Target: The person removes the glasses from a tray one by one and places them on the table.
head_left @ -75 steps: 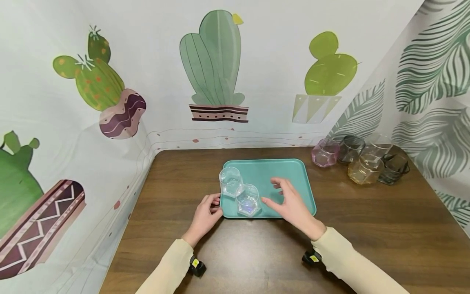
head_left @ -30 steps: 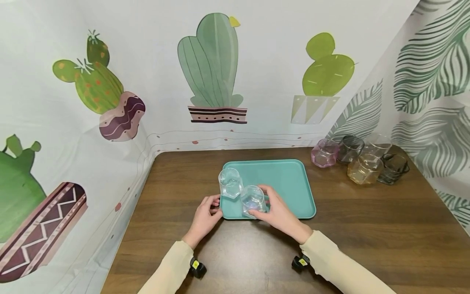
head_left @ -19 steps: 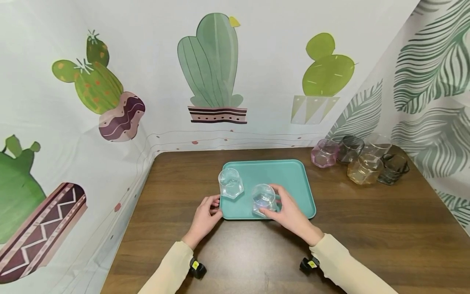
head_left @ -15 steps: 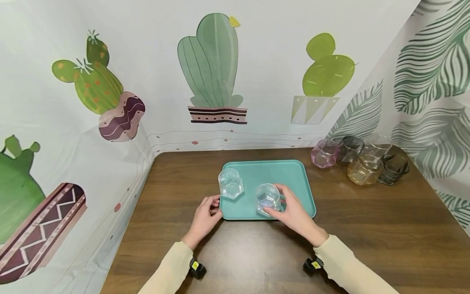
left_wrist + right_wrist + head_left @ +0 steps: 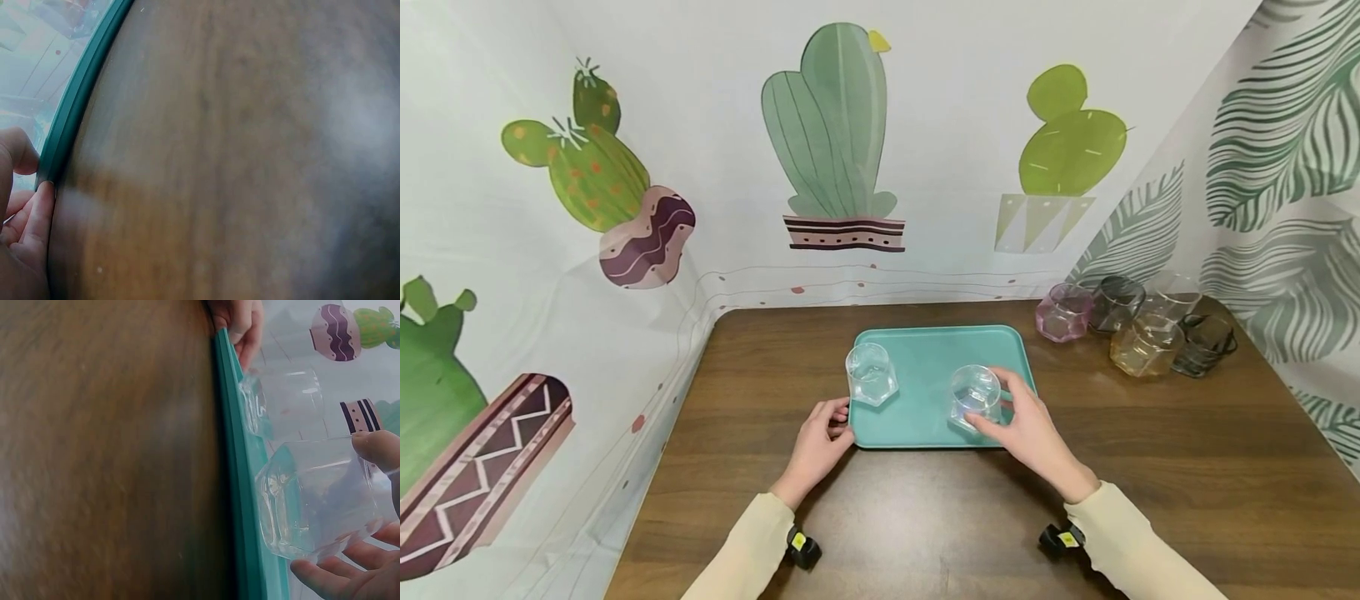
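Note:
Toward the right half of the teal tray (image 5: 925, 354), my right hand (image 5: 1030, 433) holds a clear faceted glass (image 5: 973, 392). The right wrist view has the thumb on one side of this upright glass (image 5: 319, 500) and fingers on the other. Whether its base touches the tray cannot be told. A second clear glass (image 5: 871, 377) stands at the tray's left side. My left hand (image 5: 815, 446) grips the tray's front left corner; in the left wrist view, thumb and finger pinch the tray rim (image 5: 69, 119).
At the table's back right corner stand a pink glass (image 5: 1064, 313), an amber glass (image 5: 1145, 346), two dark glasses and another clear one. A cactus-printed cloth (image 5: 955, 167) hangs behind the brown wooden table (image 5: 887, 525).
My right hand came in from the right, took hold of the front clear glass beside the other one, and moved it rightward over the tray. My left hand has kept its place.

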`<action>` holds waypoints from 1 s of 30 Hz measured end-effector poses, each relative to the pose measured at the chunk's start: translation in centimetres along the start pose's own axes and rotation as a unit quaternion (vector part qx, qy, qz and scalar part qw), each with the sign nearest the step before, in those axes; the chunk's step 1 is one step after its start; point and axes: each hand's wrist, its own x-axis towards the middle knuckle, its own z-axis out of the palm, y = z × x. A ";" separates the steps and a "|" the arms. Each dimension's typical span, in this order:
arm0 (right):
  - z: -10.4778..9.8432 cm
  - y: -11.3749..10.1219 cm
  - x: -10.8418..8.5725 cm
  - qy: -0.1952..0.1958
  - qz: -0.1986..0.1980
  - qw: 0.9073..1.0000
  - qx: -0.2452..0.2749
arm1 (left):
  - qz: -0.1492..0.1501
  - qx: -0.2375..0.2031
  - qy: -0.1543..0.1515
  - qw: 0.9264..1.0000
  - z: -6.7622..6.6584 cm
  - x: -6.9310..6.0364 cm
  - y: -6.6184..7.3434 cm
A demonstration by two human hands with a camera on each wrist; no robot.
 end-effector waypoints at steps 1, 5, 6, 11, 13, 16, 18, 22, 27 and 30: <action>-0.2 0.1 0.0 0.003 0.003 1.000 -0.001 | -0.001 -0.002 -0.001 1.000 0.0 0.0 0.0; -1.1 0.2 -0.1 0.013 0.015 1.000 -0.011 | -0.005 -0.004 -0.002 1.000 0.0 0.0 0.0; -1.3 0.2 -0.1 0.017 0.018 1.000 -0.015 | -0.005 -0.004 -0.002 1.000 0.0 0.0 0.0; -2.7 0.5 -0.1 0.042 0.025 0.998 -0.041 | 0.000 -0.004 -0.001 1.000 0.1 0.0 0.0; -3.3 0.6 0.0 0.052 0.026 0.997 -0.043 | 0.002 -0.005 0.000 1.000 0.1 0.0 0.0; -4.3 0.8 0.1 0.065 0.031 0.997 -0.041 | 0.003 -0.006 0.000 1.000 0.1 0.0 0.0; -5.1 0.9 0.1 0.074 0.036 0.996 -0.042 | 0.002 -0.005 0.000 1.000 0.1 0.0 -0.1; -6.6 1.1 0.2 0.095 0.043 0.993 -0.054 | 0.001 -0.007 0.001 1.000 0.0 0.1 -0.1; -8.2 1.8 0.3 0.126 0.053 0.989 -0.063 | 0.005 -0.007 0.002 1.000 0.0 0.1 0.0; -8.9 2.4 0.3 0.151 0.061 0.984 -0.070 | 0.006 -0.004 0.002 1.000 0.0 0.0 0.0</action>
